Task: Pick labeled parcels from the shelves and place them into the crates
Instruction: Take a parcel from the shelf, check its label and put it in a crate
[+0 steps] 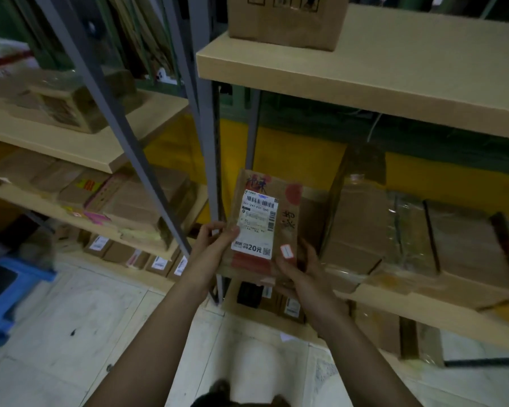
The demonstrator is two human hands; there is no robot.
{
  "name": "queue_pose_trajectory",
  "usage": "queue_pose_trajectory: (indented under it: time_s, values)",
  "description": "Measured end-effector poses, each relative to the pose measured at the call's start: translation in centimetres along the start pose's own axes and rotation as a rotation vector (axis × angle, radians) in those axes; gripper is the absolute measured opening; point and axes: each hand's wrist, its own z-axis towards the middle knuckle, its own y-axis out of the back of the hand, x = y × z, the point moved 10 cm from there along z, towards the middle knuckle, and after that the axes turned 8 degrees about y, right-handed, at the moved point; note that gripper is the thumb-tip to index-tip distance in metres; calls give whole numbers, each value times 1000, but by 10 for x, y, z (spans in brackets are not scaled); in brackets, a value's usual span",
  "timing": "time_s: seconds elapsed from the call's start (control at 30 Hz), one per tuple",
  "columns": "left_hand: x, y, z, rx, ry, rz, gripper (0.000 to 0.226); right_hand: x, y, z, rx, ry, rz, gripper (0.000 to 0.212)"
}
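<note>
- Warehouse aisle with pale floor tiles; a blue crate (pixel 9 292) sits low at the far left, blurred, well apart from the hands.
- Left shelves (pixel 71 154) hold cardboard boxes, and a grey upright (pixel 147 171) slants across them.
- The left hand (pixel 215 245) grips the parcel's left edge, thumb on the face and fingers (pixel 209 230) curled behind.
- The parcel (pixel 262 224) is held between both hands in front of the right rack's middle shelf; whether it touches the shelf cannot be told. Its long axis runs away from the person. The white label (pixel 256 227) faces up, barcode end farthest.
- The right hand (pixel 300 268) clasps the near right corner, thumb beside a small red-edged sticker.
- Taped boxes (pixel 394 230) lie just beside the parcel.
- Judgement: the crate lies left and down, so the left hand is nearer and would lead the carry.
</note>
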Motion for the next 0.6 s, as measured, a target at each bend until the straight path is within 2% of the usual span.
queue_pose_trajectory:
  time_s: [0.17, 0.3, 0.4, 0.47, 0.5, 0.6]
  values:
    - [-8, -5, 42, 29, 71, 239, 46, -21, 3, 60, -191, -46, 62, 41]
    - [11, 7, 71, 40, 206, 254, 35, -29, 2, 112, -259, 2, -46, 8]
    - [36, 11, 93, 55, 335, 284, 43, -33, -8, 148, -232, -8, -112, 17]
    - [51, 11, 103, 53, 400, 256, 53, -40, -17, 160, -223, -61, -113, 46]
    - [55, 9, 107, 58, 419, 235, 54, -40, -21, 165, -224, -65, -123, 51]
    - [59, 8, 116, 51, 399, 223, 33, -41, -27, 170, -260, -36, -228, 46]
